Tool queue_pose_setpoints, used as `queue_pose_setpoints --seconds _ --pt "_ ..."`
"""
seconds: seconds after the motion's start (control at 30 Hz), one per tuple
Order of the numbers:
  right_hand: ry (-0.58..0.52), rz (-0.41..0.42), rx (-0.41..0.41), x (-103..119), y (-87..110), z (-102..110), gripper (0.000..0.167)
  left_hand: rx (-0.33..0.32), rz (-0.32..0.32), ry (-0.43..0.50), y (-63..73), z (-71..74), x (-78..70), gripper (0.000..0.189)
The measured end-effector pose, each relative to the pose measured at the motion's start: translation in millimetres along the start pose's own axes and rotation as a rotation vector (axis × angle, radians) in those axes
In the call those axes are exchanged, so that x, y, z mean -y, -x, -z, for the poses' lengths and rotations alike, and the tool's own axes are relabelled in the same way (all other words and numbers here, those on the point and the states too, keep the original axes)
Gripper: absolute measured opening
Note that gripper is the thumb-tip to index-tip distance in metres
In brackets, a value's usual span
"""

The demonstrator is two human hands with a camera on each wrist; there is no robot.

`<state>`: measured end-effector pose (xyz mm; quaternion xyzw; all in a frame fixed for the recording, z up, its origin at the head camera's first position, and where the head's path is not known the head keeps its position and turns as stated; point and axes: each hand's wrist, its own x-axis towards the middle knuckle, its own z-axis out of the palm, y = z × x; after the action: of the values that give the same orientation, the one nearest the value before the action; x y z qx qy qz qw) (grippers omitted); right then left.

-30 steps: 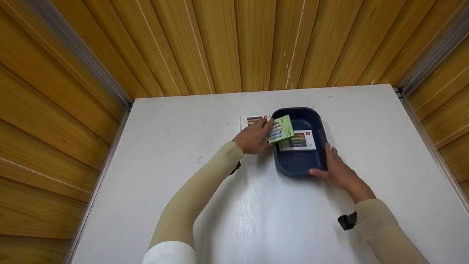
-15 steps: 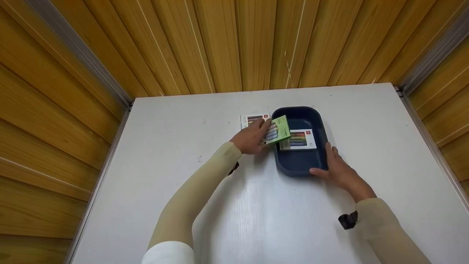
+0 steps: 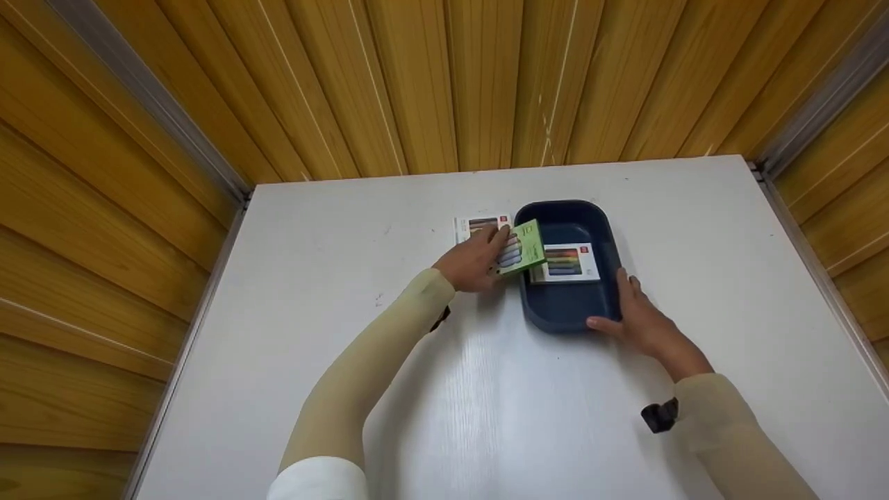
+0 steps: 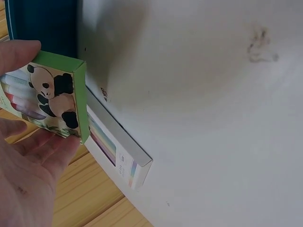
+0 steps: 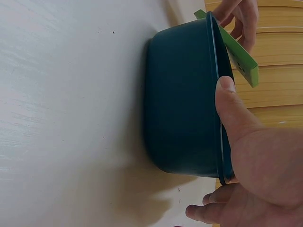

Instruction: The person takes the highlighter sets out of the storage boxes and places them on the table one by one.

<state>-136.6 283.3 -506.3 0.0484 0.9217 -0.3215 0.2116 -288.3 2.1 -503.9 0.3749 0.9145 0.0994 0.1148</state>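
Observation:
My left hand (image 3: 467, 265) pinches a green crayon box (image 3: 524, 248) between thumb and fingers. A panda and pale coloured sticks are printed on it, plain in the left wrist view (image 4: 54, 97). The box is tilted over the left rim of a dark blue bin (image 3: 566, 305). Inside the bin lies a white box with coloured sticks on its front (image 3: 580, 264), partly covered by the green one. At the bin's near right corner my right hand (image 3: 646, 326) holds on, thumb (image 5: 229, 97) on the rim and fingers along the outer side.
Another white box (image 3: 484, 222) lies on the white table (image 3: 347, 243) left of the bin, partly hidden behind my left hand. Its end shows in the left wrist view. Wood-patterned panels (image 3: 417, 83) enclose the table's back and sides.
The left hand has drawn slightly left with the green crayon box, uncovering more of the white box in the bin. The right hand stays at the bin's corner.

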Motion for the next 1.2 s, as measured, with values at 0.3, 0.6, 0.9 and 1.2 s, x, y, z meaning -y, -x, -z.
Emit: queue_pose_setpoints --seconds 0.3,0.6,0.9,1.2 --pt "-0.001 0.001 -0.003 1 1.7 0 0.121 0.011 0.017 0.013 1.0 -1.2 3.6 0.08" --pt "-0.001 0.005 -0.016 1 1.6 1 0.119 0.008 0.041 0.011 3.1 -2.9 7.6 0.08" --pt "0.003 0.004 -0.011 2 1.5 0 0.119 0.0 0.047 -0.002 6.5 -5.8 12.8 0.073" --pt "0.001 0.004 -0.006 1 0.2 0 0.119 0.003 0.059 -0.002 7.5 -9.4 19.4 0.079"
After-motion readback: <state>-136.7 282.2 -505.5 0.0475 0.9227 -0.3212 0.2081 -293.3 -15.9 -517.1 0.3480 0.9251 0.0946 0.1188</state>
